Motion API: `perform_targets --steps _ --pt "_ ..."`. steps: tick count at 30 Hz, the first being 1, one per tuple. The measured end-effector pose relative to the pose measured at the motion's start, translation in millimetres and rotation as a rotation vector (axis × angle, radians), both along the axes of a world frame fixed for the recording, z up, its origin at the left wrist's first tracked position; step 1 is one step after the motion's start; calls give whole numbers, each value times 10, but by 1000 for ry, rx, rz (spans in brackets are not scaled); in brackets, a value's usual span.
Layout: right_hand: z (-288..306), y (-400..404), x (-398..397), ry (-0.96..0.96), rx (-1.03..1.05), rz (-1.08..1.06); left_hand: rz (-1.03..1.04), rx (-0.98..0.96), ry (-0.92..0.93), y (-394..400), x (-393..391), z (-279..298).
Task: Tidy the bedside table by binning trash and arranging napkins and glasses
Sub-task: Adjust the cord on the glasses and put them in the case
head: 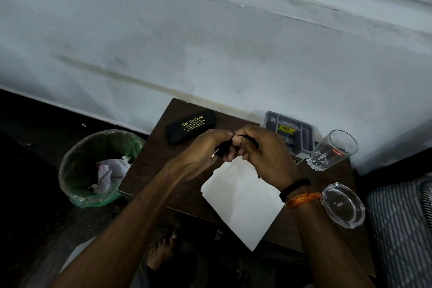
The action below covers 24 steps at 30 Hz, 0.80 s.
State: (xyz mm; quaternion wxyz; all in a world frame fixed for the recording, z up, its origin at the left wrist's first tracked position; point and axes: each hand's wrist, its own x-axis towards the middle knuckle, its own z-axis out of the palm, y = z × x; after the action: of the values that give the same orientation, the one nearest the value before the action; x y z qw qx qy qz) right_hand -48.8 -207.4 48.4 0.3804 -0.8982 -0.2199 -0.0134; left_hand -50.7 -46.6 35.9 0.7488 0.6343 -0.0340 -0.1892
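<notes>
Above the middle of the dark wooden bedside table [149, 166], my left hand [205, 147] and my right hand [261, 152] meet and together grip a pair of black spectacles [223, 148], mostly hidden by my fingers. Under them lies a stack of white napkins [240, 199], its corner hanging over the front edge. A black spectacle case [190, 129] with gold lettering lies shut at the back left. A clear drinking glass [332, 151] stands at the back right.
A bin with a green liner [93, 166] stands on the floor left of the table and holds crumpled paper. A grey plastic tray [289, 131] leans at the back; a glass ashtray [342, 204] sits front right. Striped bedding [402, 224] is at the right.
</notes>
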Motion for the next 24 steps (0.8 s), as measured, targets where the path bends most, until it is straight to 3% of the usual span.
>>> perform_targets --steps 7,12,17,24 --pt "-10 -5 -7 47 77 -70 185 -58 13 -22 49 -156" --pt "-53 3 11 124 178 -150 213 -96 -94 -30 58 -205" --pt "-71 -19 28 202 338 -229 215 14 -235 -29 56 -220" --pt "-68 -1 32 240 364 -262 285 28 -299 7 79 -254"
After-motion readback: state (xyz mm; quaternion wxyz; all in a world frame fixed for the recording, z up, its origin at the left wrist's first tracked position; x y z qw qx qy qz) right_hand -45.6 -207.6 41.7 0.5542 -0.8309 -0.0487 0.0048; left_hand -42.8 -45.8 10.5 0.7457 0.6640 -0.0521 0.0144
